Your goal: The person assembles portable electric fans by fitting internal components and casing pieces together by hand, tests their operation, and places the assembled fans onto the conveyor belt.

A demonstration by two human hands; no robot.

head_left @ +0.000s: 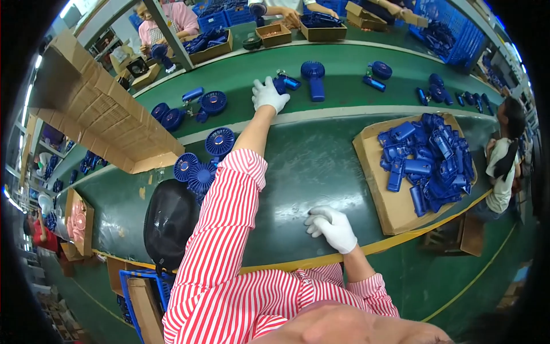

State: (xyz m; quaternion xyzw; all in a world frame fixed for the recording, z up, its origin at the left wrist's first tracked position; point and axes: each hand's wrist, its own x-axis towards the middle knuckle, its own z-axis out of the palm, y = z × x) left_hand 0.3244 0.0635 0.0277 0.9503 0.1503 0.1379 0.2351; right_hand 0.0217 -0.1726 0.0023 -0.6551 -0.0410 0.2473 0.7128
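Observation:
My left hand [270, 96], in a white glove, reaches out over the green conveyor belt [344, 57]. Its fingers are spread, and beside them lies a blue handheld fan part [280, 85] with a loose handle piece [291, 83]; whether they touch is unclear. Just above the dark green worktable [298, 155] hovers my right hand [335, 229], also gloved, its fingers loosely bent and apart with nothing visible in them. To the right of the left hand, an upright blue fan [313, 80] lies on the belt. Several blue fan heads [201, 176] are bunched beside my left forearm.
A cardboard tray [375, 189] heaped with blue plastic casings [427, 160] sits at right. At left are a tall cardboard box [114, 109] and a black case [169, 221]. More fan parts [213, 102] lie along the belt. Co-workers [172, 23] sit across it.

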